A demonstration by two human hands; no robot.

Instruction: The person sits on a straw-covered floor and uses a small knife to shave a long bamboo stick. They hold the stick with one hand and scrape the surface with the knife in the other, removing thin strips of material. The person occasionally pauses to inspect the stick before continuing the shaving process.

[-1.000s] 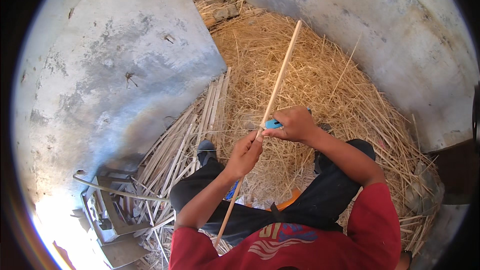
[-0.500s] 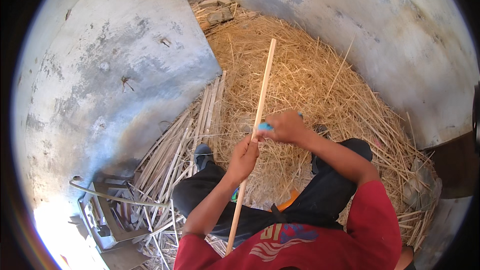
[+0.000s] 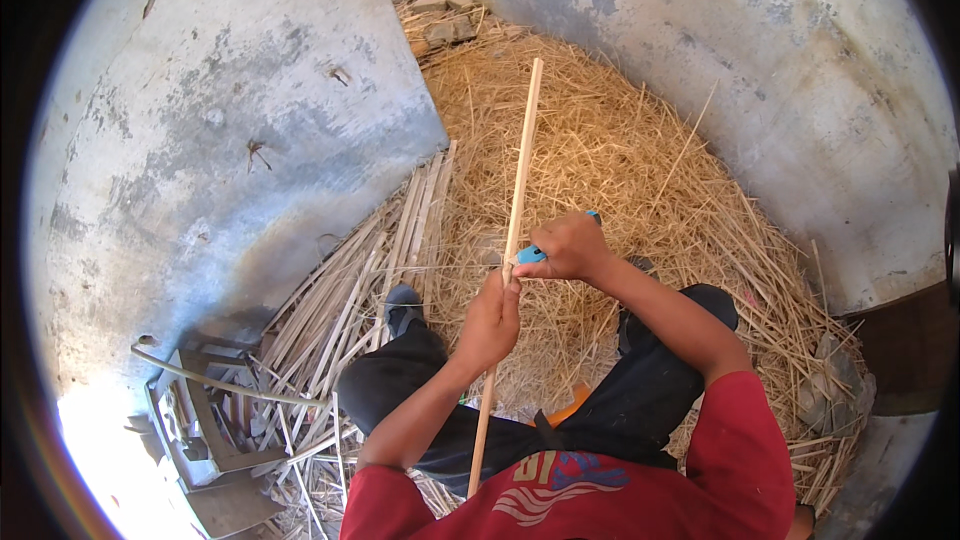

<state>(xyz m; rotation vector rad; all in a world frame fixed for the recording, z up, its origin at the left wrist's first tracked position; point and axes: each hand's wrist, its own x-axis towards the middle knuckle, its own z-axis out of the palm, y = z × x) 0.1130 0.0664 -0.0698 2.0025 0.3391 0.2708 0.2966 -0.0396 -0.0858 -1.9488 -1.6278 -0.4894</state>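
Observation:
A long, pale bamboo strip (image 3: 523, 155) slants upright in front of me, its lower end against my lap and red shirt. My left hand (image 3: 488, 322) is closed round its middle. Just above that grip, my right hand (image 3: 568, 247) clenches a blue utility knife (image 3: 531, 254), whose front end meets the strip. Part of the blue handle also shows at the far side of the right fist. The blade itself is too small to make out.
Straw-like shavings (image 3: 610, 140) cover the floor ahead. Split strips (image 3: 400, 230) lie in a pile to the left, beside a wooden frame-like object (image 3: 215, 420) and a bent rod (image 3: 230, 387). Stained walls (image 3: 250, 90) enclose the space; rubble (image 3: 440, 25) lies at the far end.
The strip stands slightly more upright, and its top has shifted a little left. My left hand has stayed closed on it; the knife remains against the strip and shows more clearly.

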